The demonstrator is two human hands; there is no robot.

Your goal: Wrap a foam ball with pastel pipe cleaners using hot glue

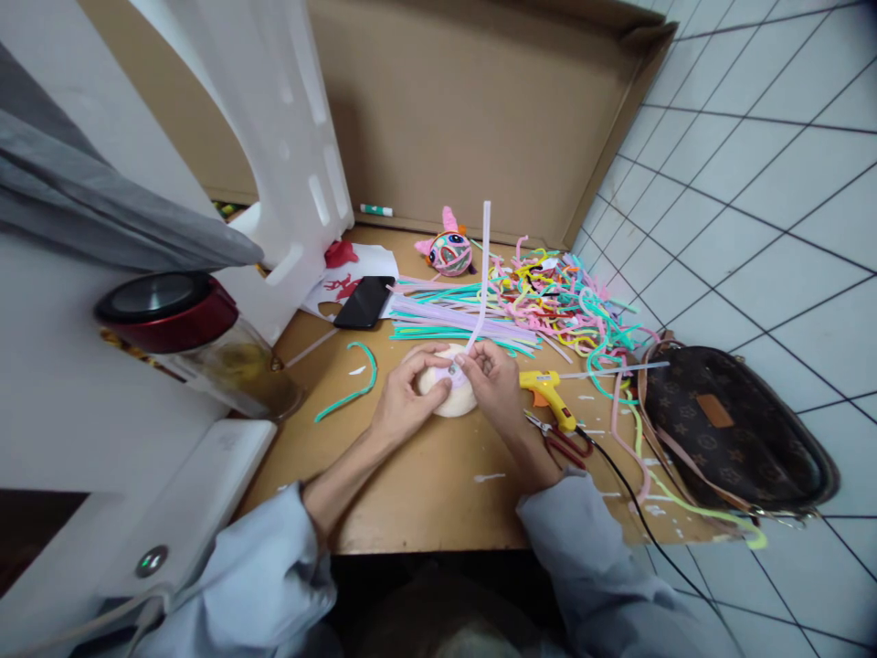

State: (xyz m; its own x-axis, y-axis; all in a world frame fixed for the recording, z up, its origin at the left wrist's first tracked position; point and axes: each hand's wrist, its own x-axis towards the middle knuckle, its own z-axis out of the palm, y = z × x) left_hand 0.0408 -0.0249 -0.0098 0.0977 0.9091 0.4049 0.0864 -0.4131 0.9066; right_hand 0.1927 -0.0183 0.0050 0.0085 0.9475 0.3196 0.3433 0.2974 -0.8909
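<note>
We hold a cream round piece (458,405) low over the middle of the counter (425,503), a lilac patch with a small dark spot at its centre. Our left hand (406,395) is closed on it, thumb and fingers set on either side of the lilac patch. Our right hand (494,376) has thumb and fingertips together, pinching the lower end of a lilac pipe cleaner (486,265) against the piece; the free length bends, then stands up away from us. Just beyond lies a bundle of lilac and teal pipe cleaners (456,313), running at its right into a tangled multicoloured heap (572,302). A bent teal pipe cleaner (374,367) is left of our left hand, and a black phone (365,302) rests farther back. To our right we have a yellow glue gun (565,411), with red-handled scissors (567,451) just below it and a brown handbag (746,439) farther out
</note>
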